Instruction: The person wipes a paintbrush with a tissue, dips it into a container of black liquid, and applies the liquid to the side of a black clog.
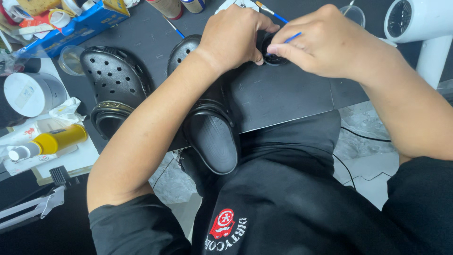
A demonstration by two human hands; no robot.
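Observation:
My left hand (233, 38) grips a small round black container (273, 59) resting on the dark table (283, 97). Fingers of my right hand (325, 42) pinch a thin blue-handled brush (291, 38), its tip dipped into that container. Two black perforated clogs lie to the left: one (113, 89) flat on the table, the other (212, 137) under my left forearm, its heel hanging over the table's front edge.
A yellow bottle (56, 140), a white round tub (30, 94) and a blue box (78, 26) crowd the left side. Spare brushes (271, 10) lie at the back. A white hair dryer (420, 28) stands at the far right. A cable (363, 137) runs along the floor.

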